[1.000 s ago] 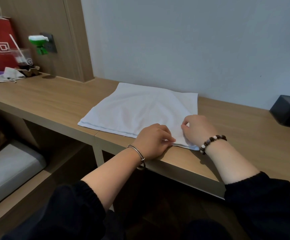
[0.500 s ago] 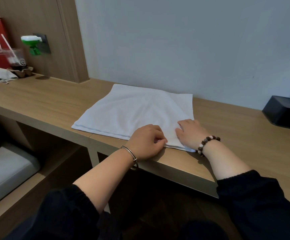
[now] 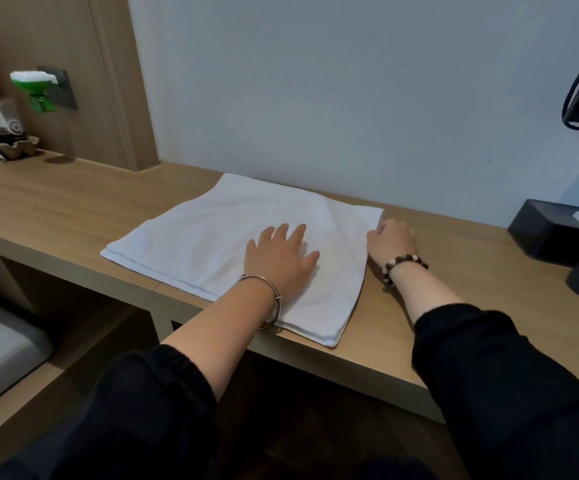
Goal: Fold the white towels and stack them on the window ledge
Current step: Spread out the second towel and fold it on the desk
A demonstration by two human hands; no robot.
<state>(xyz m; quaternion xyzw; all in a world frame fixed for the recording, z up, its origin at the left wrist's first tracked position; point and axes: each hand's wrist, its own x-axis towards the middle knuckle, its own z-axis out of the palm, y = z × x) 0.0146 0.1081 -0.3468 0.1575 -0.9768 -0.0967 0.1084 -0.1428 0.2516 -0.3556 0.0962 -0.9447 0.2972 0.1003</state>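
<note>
White towel (image 3: 211,237) lies folded on the wooden ledge (image 3: 402,323), its near corner sitting right at the front lip. The left hand (image 3: 281,258) rests flat on the cloth, fingers straight and spread, pressing and gripping nothing. A little farther, the right hand (image 3: 390,242) is at the towel's right edge with fingers curled; whether it pinches the hem or merely touches it cannot be told. The far edge lies close to the wall. If the right hand lifts that edge while the left palm eases off, the layers would likely slip askew, or the near corner could drag off the lip.
</note>
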